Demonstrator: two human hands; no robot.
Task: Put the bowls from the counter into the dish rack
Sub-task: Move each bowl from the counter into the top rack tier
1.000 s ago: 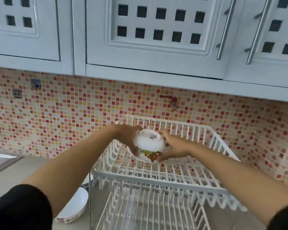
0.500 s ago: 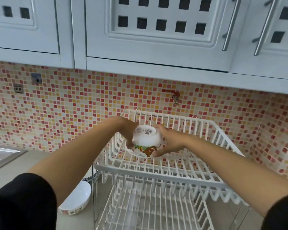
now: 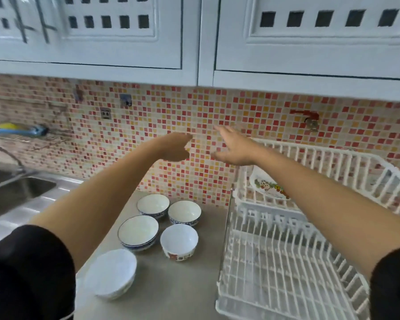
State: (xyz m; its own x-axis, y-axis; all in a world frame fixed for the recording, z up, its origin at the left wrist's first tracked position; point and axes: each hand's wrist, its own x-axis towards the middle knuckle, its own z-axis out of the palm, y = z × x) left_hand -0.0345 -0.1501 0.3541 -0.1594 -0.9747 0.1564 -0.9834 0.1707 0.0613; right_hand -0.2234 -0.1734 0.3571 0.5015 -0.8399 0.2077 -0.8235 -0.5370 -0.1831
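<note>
Sink (image 3: 14, 190) sits at nine o'clock, steel, with the grey counter (image 3: 183, 285) running right from it.

Five bowls wait on the counter around six to seven o'clock. Nearest me, the plain white bowl (image 3: 112, 272) lies tipped on its side. Above it stands the blue-rimmed bowl (image 3: 138, 232), and beyond that two more blue-patterned bowls (image 3: 153, 205) (image 3: 184, 212) stand side by side at the back. The cartoon-print bowl (image 3: 179, 241) stands upright just right of the blue-rimmed one. All look like glazed ceramic: I judge them stiff, moderately heavy, slick, and liable to chip on a knock. Best hold, I reckon, is thumb inside the rim with fingers under the foot, or two palms cupping the wall.

Left hand (image 3: 174, 146) hangs above the bowls, loosely curled, holding nothing. Right hand (image 3: 233, 146) is beside it, fingers spread wide, also empty. Both are blurred.

The dish rack (image 3: 286, 262) fills three to five o'clock, white wire, two tiers. One printed bowl (image 3: 267, 185) is already in the upper tier, partly hidden by my right forearm. Lower tier looks bare.

Judgement: one stowed, five to go.
</note>
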